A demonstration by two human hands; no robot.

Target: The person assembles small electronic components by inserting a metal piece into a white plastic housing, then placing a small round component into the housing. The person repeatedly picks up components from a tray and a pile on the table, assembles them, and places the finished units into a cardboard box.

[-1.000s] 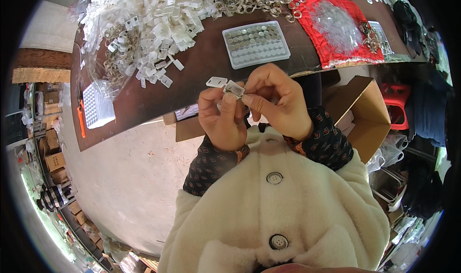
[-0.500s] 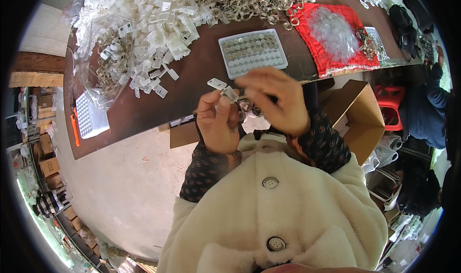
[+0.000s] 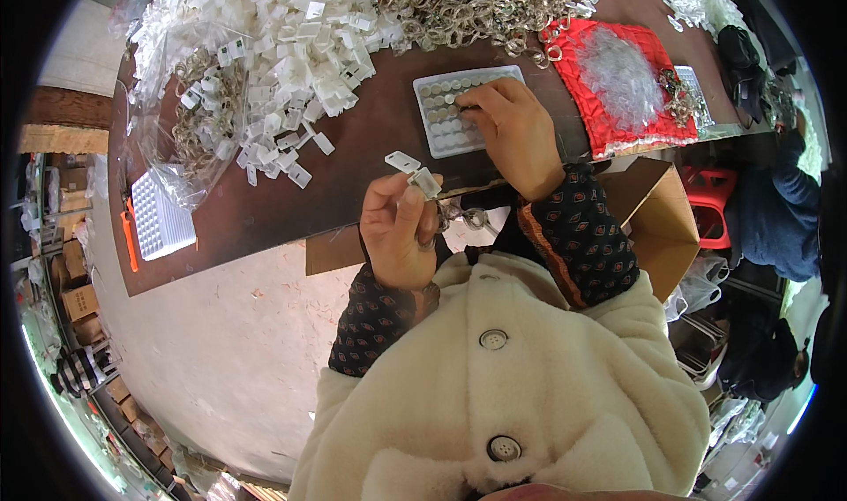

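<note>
My left hand (image 3: 397,241) is closed, its thumb and fingers pinching a small whitish plastic case (image 3: 425,182) with its flap (image 3: 402,161) swung out. Shiny clear rings (image 3: 474,218) hang beside that hand; how they join the case is hidden. Over the far side of the work, my right hand (image 3: 522,139) reaches into a pale plastic tray (image 3: 426,130) holding rows of round silver button cells (image 3: 432,90). Thumb and forefinger are pinched together at one button cell (image 3: 450,99), partly covered by the fingertips.
A heap of white plastic cases (image 3: 309,42) and a pile of clear rings (image 3: 476,11) cover the table's back. A red cloth (image 3: 587,113) bears clear plastic pieces. Orange-handled pliers (image 3: 130,241) lie by another white tray (image 3: 163,219). A cardboard box (image 3: 662,210) stands right, near another person (image 3: 776,201).
My right hand has moved away from the plastic case, forward to the tray of button cells, and its fingers have come together there. My left hand stays nearly still, holding the case.
</note>
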